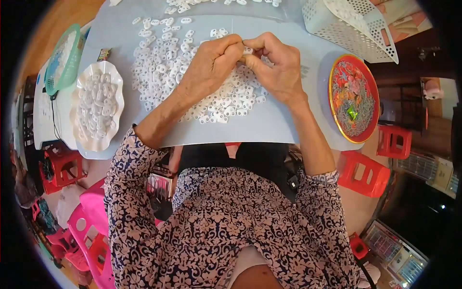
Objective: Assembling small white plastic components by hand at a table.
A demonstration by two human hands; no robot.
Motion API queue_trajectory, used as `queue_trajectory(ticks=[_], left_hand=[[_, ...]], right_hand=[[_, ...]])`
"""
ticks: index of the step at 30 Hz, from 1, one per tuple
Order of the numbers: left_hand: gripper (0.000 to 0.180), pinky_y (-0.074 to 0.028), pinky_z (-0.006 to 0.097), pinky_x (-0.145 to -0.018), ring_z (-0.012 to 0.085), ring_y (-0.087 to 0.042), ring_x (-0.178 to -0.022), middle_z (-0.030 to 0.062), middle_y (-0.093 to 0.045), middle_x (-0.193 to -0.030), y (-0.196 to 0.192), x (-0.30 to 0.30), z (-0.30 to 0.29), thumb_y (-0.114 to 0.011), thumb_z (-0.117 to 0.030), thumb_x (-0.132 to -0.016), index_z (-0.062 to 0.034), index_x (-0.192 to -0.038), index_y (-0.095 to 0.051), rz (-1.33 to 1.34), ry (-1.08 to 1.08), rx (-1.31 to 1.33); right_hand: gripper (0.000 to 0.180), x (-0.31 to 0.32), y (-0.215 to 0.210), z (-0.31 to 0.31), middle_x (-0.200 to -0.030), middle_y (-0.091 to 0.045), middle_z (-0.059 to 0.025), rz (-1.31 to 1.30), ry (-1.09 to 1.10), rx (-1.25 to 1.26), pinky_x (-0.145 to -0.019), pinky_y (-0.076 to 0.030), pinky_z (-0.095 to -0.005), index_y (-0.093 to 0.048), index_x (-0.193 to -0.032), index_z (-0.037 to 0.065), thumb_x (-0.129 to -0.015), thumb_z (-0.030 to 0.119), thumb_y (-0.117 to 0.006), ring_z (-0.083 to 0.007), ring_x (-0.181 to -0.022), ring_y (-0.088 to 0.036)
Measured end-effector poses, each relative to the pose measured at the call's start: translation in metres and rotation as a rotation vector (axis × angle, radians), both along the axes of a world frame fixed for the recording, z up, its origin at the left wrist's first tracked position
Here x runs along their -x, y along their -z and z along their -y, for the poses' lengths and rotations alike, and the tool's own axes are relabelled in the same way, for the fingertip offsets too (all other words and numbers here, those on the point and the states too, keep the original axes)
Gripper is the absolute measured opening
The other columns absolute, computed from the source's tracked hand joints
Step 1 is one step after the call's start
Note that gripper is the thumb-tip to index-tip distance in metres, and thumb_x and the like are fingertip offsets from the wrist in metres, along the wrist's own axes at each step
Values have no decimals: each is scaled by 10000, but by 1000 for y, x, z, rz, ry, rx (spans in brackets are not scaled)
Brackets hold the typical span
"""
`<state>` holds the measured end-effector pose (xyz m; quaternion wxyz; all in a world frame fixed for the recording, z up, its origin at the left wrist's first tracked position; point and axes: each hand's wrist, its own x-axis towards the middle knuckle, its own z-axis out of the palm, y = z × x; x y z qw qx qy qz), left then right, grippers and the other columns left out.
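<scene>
Both of my hands meet over the far middle of the table. In my right hand (278,67), thumb and forefinger pinch a small white plastic piece (248,50) with dark holes. My left hand (217,61) is closed beside it, its fingertips against the near end of that piece. What its fingers grip is hidden. Under and around my hands spreads a loose heap of similar white pieces (161,72), oval and rounded, many with two holes. A small group of them lies just beyond my left hand.
On the left stand a scalloped white dish (73,113) full of white pieces and a green basket (51,79). A red round tray (333,103) with small grey metal parts sits at right, near a perforated white basket (346,36). Red stools (364,174) flank the table (231,135).
</scene>
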<state>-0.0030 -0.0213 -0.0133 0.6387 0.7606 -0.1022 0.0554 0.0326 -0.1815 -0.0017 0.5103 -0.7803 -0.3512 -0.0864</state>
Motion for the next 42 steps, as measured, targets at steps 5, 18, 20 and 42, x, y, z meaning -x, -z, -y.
queue_trajectory(ticks=[5,18,20,42], left_hand=[[238,-364,278,-532,101,-393,-594,33,-427,-606,-5,2,2,-434,-168,-920,12,-772,-487,20,-10,-20],[264,-372,250,-550,95,-437,-609,19,-478,-630,-5,-3,-4,-423,-197,-933,3,-794,-523,27,0,-29],[272,-373,250,-556,95,-440,-612,22,-488,-634,-5,-4,-3,-419,-206,-935,2,-801,-532,16,-1,-21],[242,-367,251,-555,83,-457,-609,15,-551,-658,-3,-8,-8,-434,-179,-923,-17,-787,-553,-18,72,-20]], right_hand=[[174,-2,2,1,-711,-641,-76,21,5,-32,-557,-489,-258,-583,-810,6,-716,44,-725,-134,-592,-596],[148,-2,-1,1,-771,-648,-28,-388,-90,-257,-616,-471,-195,-636,-1006,-18,-879,53,-606,-51,-686,-568],[149,-5,0,3,-765,-642,-22,-406,-81,-273,-612,-466,-191,-641,-1012,-16,-890,57,-594,-48,-682,-558],[158,-7,1,2,-734,-636,-25,-398,-14,-252,-577,-446,-200,-649,-993,-13,-903,80,-558,-56,-626,-528]])
